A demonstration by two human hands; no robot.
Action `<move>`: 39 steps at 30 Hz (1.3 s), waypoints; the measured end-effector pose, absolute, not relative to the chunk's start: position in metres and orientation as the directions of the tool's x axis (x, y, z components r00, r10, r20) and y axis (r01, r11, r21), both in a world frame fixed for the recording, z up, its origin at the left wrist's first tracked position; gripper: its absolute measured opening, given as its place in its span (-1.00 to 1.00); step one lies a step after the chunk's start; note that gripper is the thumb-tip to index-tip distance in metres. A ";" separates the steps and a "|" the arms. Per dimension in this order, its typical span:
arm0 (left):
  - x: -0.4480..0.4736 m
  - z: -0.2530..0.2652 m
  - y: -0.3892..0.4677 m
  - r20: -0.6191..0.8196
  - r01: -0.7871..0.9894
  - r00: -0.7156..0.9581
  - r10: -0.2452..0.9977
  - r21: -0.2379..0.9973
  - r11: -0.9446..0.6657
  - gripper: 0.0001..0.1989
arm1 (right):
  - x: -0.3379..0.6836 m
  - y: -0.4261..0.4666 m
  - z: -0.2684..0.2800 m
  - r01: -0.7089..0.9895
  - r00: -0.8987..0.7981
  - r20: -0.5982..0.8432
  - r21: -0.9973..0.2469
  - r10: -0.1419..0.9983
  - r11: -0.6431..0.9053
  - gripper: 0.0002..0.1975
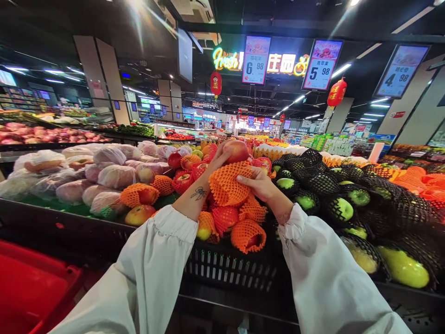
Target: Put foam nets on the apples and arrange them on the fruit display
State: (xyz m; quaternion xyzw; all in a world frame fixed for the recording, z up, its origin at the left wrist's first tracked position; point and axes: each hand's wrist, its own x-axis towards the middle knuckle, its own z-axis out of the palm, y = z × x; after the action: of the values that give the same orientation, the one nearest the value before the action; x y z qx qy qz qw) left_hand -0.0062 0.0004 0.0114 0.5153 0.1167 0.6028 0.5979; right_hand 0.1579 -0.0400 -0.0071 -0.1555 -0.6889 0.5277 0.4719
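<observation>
A bare red apple (pixel 237 152) is in my left hand (pixel 219 157), whose fingers wrap round its far side and are partly hidden. Just below the apple, my right hand (pixel 257 182) pinches an orange foam net sleeve (pixel 225 183) between thumb and fingers. The sleeve hangs loose and overlaps the apple's lower edge; whether the apple is partly inside it I cannot tell. Beneath both hands lie several red apples in nets, among them one in an orange net (pixel 248 236) and one in a red net (pixel 225 219).
Plastic-wrapped fruit (pixel 118 176) is heaped on the left. Green apples in black nets (pixel 342 208) fill the right side. A black slatted crate edge (pixel 229 271) runs along the front. A red bin (pixel 31 287) stands at lower left. Price signs (pixel 256 60) hang overhead.
</observation>
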 end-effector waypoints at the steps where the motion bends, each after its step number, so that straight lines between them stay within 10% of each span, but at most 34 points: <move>1: -0.005 0.010 0.000 0.548 -0.572 0.212 0.809 0.741 -0.352 -0.62 | 0.158 -0.040 -0.006 -0.284 -0.487 0.501 -0.866 0.716 0.413 -0.58; 18: -0.003 0.006 0.007 0.580 -0.517 0.290 0.761 0.764 -0.386 -0.61 | 0.159 -0.034 0.002 -0.153 0.030 0.690 -0.712 0.723 0.685 -0.52; 26: -0.004 0.002 -0.004 0.595 -0.437 0.374 0.711 0.789 -0.431 -0.28 | 0.160 -0.034 0.003 -0.238 0.011 0.657 -0.730 0.753 0.641 -0.46; 33: -0.003 0.008 0.005 0.543 -0.597 0.177 0.821 0.723 -0.349 -0.65 | 0.159 -0.029 -0.002 -0.339 -0.225 0.530 -0.829 0.817 0.445 -0.47; 39: -0.008 0.002 0.005 0.539 -0.549 0.290 0.791 0.770 -0.324 -0.50 | 0.160 -0.026 -0.001 -0.433 -0.056 0.603 -0.733 0.796 0.525 -0.44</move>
State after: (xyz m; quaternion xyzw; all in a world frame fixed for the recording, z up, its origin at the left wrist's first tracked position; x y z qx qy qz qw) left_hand -0.0076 0.0049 0.0015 0.5645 0.1071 0.5862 0.5712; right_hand 0.1602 -0.0258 -0.0006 -0.1612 -0.5626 0.4598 0.6679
